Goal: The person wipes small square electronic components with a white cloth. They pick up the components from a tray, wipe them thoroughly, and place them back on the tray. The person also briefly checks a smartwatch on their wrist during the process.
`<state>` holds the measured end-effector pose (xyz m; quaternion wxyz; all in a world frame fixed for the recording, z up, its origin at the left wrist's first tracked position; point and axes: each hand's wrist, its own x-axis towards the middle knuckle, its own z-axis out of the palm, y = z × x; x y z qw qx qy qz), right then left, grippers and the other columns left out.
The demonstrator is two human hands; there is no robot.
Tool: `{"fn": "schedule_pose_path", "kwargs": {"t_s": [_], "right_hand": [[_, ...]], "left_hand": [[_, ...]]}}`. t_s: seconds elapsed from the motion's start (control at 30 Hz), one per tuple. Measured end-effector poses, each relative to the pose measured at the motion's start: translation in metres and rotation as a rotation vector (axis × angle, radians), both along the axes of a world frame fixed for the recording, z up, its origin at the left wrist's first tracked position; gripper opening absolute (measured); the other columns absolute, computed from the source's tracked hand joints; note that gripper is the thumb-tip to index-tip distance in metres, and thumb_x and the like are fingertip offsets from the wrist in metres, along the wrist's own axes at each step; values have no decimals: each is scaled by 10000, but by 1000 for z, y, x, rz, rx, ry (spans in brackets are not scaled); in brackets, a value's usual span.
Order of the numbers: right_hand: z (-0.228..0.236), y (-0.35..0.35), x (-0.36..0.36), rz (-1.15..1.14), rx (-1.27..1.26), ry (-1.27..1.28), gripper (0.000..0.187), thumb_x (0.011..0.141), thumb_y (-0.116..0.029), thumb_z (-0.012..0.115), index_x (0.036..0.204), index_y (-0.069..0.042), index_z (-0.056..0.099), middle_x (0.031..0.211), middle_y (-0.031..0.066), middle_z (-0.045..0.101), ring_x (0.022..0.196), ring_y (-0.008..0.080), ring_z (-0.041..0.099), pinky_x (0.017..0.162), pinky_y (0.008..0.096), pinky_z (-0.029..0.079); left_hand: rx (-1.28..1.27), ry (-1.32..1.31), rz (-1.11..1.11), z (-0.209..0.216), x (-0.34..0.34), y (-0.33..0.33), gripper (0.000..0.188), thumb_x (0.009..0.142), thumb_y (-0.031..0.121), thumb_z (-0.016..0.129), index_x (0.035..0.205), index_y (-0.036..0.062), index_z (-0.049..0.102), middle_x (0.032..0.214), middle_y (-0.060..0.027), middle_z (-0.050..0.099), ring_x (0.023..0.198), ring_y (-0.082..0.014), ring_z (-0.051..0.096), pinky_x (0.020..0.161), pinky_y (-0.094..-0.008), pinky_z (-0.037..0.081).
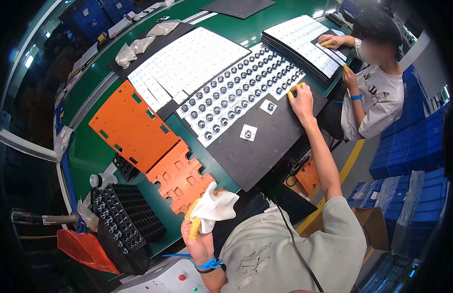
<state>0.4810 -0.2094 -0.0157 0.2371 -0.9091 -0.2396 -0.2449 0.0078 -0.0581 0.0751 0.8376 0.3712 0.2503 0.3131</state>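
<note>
My left hand (202, 239), with yellow finger cots and a blue wrist strap, pinches a crumpled white cloth (215, 211) near the table's front edge. My right hand (302, 101), also in yellow finger cots, reaches to the near right corner of a sheet of white square boards (189, 124) bearing rows of round dark lenses. Its fingers are curled down at the end of the rows; what lies beneath them is hidden. Two loose white squares, a nearer lens board (248, 132) and a farther lens board (268, 107), lie on the black mat (243, 161).
Orange perforated plates (131, 124) lie left of the mat, beyond black trays of lenses (121, 219). White sheets (187, 63) and plastic bags (133, 51) lie farther back. At right, a co-worker (375, 93) handles stacked sheets (302, 41). Blue crates (407, 146) stand behind.
</note>
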Motion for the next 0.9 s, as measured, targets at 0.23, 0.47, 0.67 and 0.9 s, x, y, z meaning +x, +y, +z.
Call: {"fn": "schedule_pose_path", "kwargs": {"t_s": [0.23,0.47,0.67,0.9], "right_hand": [[16,12,-37,96,191,39,126,800,-119,729,859,-24,670,917,114,627,895,299,589,783,408,477],[9,18,-83,192,185,297,311,746,-191,816,998,-54,694,970,110,621,974,278,567,872,392,445],[5,34,-85,191,219,232,319,753,-161,810,1025,-57,681,1040,101,604,1022,287,550,910,396,438],[21,43,-116,528,581,340,323,783,-44,789,1063,1,635,1073,105,688,1004,263,671,915,325,511]], "left_hand": [[-43,14,36,-8,-1,-4,402,988,132,504,1324,-88,483,1319,-158,561,1217,-240,553,1064,-365,420],[-81,-8,41,-9,1,-4,376,998,114,484,1314,-88,489,1314,-162,567,1212,-243,556,1058,-367,428],[-76,-24,17,-9,0,-5,385,998,119,478,1322,-87,488,1323,-161,564,1215,-247,558,1064,-369,423],[-71,11,7,-7,5,-7,393,996,113,474,1335,-86,482,1324,-160,563,1219,-243,554,1058,-364,419]]}}
